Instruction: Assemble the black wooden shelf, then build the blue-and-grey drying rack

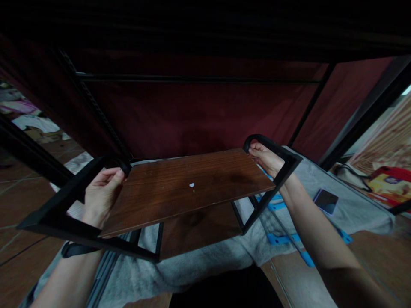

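Note:
A small two-tier shelf rack with a brown wood-grain upper board [180, 188] sits in front of me. A lower board [202, 231] shows beneath it. My left hand [102, 192] reaches through the black left side frame [64, 201], its thumb and fingers closed around the far curved end. On the other side, my right hand [265, 158] has its fingers closed at the far curved end of the black right side frame [285, 167]. The undersides of both grips are hidden. A small white heart-shaped spot [192, 185] marks the upper board.
Grey cloth [199, 269] lies under the rack. Blue-ended parts with grey rods [282, 239] and a phone [326, 201] rest to the right. Grey tubes [102, 273] lie at lower left. Dark red panels [199, 115] and black frame bars [199, 78] stand behind and overhead.

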Motion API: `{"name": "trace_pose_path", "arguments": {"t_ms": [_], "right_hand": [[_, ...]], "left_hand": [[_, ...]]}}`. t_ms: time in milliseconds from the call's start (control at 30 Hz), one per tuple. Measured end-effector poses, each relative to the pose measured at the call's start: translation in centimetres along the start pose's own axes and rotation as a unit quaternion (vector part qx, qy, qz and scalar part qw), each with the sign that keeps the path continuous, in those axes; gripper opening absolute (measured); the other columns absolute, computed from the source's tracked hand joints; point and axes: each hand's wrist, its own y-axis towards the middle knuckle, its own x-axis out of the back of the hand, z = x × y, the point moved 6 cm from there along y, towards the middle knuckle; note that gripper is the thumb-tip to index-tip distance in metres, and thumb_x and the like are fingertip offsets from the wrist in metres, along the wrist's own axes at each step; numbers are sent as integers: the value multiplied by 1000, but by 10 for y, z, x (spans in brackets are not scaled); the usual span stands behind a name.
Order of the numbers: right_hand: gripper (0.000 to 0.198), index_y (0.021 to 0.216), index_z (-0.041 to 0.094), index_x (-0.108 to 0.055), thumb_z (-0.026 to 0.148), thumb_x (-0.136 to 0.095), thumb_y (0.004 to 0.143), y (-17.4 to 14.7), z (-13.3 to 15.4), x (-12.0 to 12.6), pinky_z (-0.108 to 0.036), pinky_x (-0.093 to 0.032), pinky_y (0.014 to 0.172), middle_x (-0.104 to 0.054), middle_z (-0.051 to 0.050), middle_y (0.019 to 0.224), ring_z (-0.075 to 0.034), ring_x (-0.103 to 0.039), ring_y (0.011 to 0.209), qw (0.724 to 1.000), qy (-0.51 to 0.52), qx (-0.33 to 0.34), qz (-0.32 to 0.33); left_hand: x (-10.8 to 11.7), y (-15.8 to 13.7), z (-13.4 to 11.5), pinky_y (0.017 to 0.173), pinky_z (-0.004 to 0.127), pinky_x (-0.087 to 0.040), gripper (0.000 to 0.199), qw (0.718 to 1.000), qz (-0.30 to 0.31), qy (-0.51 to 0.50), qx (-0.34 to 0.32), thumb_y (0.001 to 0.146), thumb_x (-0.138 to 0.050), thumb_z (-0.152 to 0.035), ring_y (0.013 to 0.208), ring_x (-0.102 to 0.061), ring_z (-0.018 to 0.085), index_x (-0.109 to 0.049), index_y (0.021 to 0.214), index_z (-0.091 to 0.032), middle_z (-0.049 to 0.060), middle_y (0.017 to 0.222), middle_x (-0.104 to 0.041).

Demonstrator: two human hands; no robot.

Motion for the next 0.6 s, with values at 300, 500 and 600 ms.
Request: {"name": "trace_pose_path", "arguments": {"t_ms": [300,500,600], "right_hand": [[38,75,23,-60,40,-90,59,-3,-5,1,-25,-46,63,-61,4,71,-11,-54,64,998,47,-34,0],[36,73,22,-60,39,-89,59,0,-5,2,-26,-45,61,-58,4,67,-11,-51,61,1000,24,-15,-5],[36,71,22,-60,39,-89,59,1,-3,2,-27,-47,62,-57,4,66,-11,-52,62,1000,16,-11,-7]], "left_hand": [[4,-5,2,62,18,-40,47,999,-20,1,31,44,-88,-37,67,-52,7,-69,81,-15,-5,71,-64],[6,1,4,59,17,-40,45,1000,-5,12,2,46,-90,-38,63,-51,6,-69,79,-15,-6,68,-63],[6,2,7,58,16,-41,44,1000,-5,7,-2,50,-90,-36,63,-52,6,-70,82,-15,-6,67,-64]]}}
